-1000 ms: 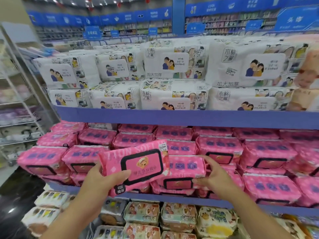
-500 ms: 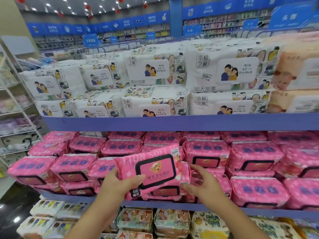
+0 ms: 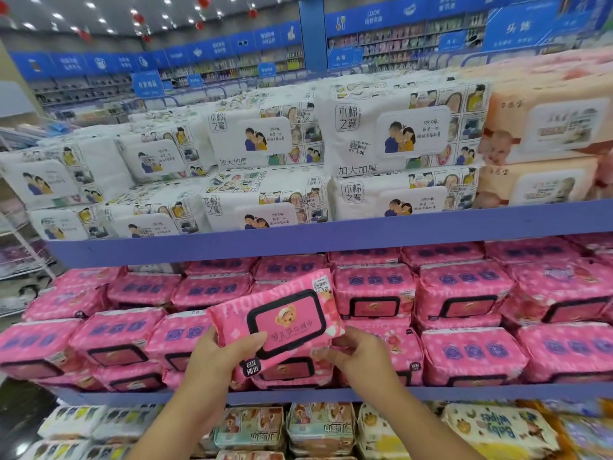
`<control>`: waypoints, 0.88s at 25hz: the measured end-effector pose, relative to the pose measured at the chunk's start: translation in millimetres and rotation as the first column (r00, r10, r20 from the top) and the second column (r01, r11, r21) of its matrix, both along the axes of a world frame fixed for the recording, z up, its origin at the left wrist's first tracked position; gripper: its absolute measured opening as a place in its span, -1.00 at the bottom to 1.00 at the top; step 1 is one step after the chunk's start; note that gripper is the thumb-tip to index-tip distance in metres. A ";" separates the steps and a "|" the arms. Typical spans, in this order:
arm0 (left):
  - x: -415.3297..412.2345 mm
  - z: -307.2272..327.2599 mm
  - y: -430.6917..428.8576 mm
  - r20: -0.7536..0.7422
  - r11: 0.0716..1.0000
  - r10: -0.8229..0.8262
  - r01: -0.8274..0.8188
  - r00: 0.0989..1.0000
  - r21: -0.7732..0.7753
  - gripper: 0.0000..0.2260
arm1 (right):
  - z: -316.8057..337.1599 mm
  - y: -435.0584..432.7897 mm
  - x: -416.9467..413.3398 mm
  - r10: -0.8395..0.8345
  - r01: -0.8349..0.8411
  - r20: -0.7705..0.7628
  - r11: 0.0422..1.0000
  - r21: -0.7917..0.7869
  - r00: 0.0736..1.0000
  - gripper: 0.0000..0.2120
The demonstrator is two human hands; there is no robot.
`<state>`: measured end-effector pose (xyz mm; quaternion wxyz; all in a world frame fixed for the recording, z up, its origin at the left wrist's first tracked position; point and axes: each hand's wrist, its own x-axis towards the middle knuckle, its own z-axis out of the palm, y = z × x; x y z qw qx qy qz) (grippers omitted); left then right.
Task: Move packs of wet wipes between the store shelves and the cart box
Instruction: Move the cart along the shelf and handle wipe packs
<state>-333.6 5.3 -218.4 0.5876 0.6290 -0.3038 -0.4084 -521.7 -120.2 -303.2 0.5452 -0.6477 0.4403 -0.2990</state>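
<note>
Blue store shelves (image 3: 331, 242) fill the frame, white packs (image 3: 265, 141) above, pink packs (image 3: 464, 287) across the middle; at lower centre a tilted pink wet-wipes pack (image 3: 282, 322) sits before that row. The left hand (image 3: 219, 356) clasps its lower-left end, thumb over the front; the right hand (image 3: 361, 355) pinches its lower-right edge.

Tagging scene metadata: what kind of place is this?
A retail store aisle, likely a household-goods shop: blue shelves stacked with wet wipe packs, a price sticker on the held pack, blue department signs overhead.
</note>
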 end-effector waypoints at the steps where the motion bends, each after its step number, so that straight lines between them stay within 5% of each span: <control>1: 1.8 -0.6 2.0 0.001 1.000 0.003 -0.003 1.000 0.003 -0.02 | 0.1 -1.1 -2.1 0.008 -0.008 0.017 0.999 0.038 1.000 -0.61; 6: 5.6 -1.3 7.0 -0.026 0.998 -0.061 0.061 0.998 -0.010 -0.23 | 2.2 -9.9 -18.9 0.044 -0.064 0.140 0.988 0.143 0.989 -0.57; 9: -2.8 1.1 -2.5 -0.054 0.994 -0.110 0.110 0.992 0.000 -0.34 | 19.6 -14.7 -27.3 0.033 -0.117 0.341 0.966 0.230 0.940 -0.41; 12: -14.5 6.8 -21.1 -0.036 0.989 -0.151 0.151 0.988 0.008 -0.10 | 44.7 -18.2 -48.8 0.043 -0.141 0.412 0.967 0.212 0.910 -0.38; 15: -31.7 17.5 -45.2 0.133 0.962 -0.271 0.266 0.953 0.053 -0.10 | 55.6 -24.4 -75.7 -0.056 -0.012 0.390 0.985 0.170 0.919 -0.39; 19: -68.5 29.8 -77.1 0.400 0.916 -0.401 0.377 0.824 0.139 -0.35 | 53.8 -31.4 -117.9 -0.149 0.134 0.330 0.989 0.070 0.932 0.15; 22: -95.2 23.5 -94.2 0.553 0.903 -0.425 0.381 0.717 0.199 -0.14 | 49.3 -31.5 -147.0 -0.164 0.165 0.286 0.986 0.021 0.944 0.08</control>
